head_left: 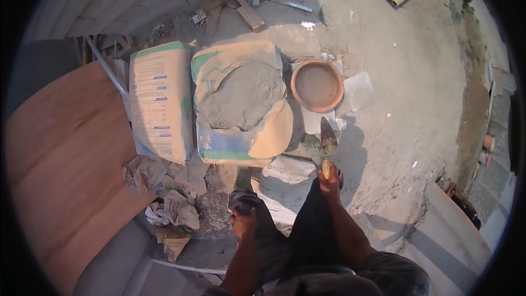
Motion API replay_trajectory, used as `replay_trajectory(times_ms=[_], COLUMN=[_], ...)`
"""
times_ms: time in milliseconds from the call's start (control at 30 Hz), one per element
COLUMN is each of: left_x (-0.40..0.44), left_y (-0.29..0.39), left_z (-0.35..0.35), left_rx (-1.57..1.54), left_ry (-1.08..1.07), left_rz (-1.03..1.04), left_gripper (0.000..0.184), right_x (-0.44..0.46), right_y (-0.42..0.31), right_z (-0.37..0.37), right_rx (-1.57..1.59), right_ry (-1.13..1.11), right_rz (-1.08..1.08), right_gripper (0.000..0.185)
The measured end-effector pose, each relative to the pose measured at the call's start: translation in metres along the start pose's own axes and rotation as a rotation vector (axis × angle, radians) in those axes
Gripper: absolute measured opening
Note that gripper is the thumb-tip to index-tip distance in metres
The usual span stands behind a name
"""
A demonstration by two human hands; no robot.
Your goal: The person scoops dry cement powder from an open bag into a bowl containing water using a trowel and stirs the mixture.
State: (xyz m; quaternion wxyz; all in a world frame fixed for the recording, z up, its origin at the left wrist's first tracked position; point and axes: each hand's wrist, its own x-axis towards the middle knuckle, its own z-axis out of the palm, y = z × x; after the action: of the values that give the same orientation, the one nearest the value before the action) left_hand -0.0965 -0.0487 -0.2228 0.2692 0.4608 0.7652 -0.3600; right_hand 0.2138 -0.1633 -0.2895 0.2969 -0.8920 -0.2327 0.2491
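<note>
Seemingly between dips, the right hand (330,185) grips a yellow-handled pointed metal trowel (328,139) just near of a round terracotta bowl (339,97); dipping calls for reaching farther. The left hand's (244,222) grip is unclear.

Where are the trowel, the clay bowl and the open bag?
Trowel (328,137): head view, on its blade.
Clay bowl (318,108): head view, on its rim.
Open bag (230,144): head view, on its blue part.
</note>
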Motion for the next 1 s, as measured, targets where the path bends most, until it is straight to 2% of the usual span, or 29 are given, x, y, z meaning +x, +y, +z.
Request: replay_trajectory(times_ms=[100,167,233,300,367,467,567,767,867,1000], left_x=[0.042,0.04,0.032,0.035,0.043,0.043,0.046,0.049,0.047,0.047], left_y=[-0.007,0.004,0.007,0.006,-0.003,-0.001,-0.002,-0.006,-0.007,-0.005], left_z=[-0.002,-0.02,-0.033,-0.034,-0.021,-0.03,-0.033,-0.026,-0.025,-0.017], left_rx=[0.053,0.073,0.07,0.034,0.06,0.054,0.02,-0.019,0.006,0.061], left_ry=[0.034,0.047,0.049,0.051,0.068,0.001,-0.012,0.022,0.072,0.096], left_rz=[-0.058,-0.08,-0.063,-0.012,0.023,0.02,0.014,0.053,0.09,0.107], left_gripper=[0.079,0.072,0.067,0.065,0.064,0.068,0.068,0.067,0.063,0.062], right_x=[0.038,0.077,0.108,0.136,0.158,0.18,0.184,0.194,0.202,0.213], right_y=[-0.017,-0.036,-0.058,-0.077,-0.087,-0.086,-0.088,-0.105,-0.117,-0.137], right_z=[0.037,0.071,0.11,0.142,0.168,0.201,0.213,0.266,0.288,0.307], right_rx=[-0.002,-0.146,-0.014,0.067,-0.054,-0.293,-0.323,-0.117,0.104,0.253], right_ry=[-0.116,-0.251,-0.176,-0.09,-0.08,-0.098,-0.033,-0.161,-0.247,-0.388], right_rz=[0.031,0.097,0.146,0.034,0.0,0.198,0.227,-0.033,-0.128,-0.132], right_gripper=[0.044,0.04,0.039,0.041,0.046,0.048,0.05,0.048,0.048,0.052])
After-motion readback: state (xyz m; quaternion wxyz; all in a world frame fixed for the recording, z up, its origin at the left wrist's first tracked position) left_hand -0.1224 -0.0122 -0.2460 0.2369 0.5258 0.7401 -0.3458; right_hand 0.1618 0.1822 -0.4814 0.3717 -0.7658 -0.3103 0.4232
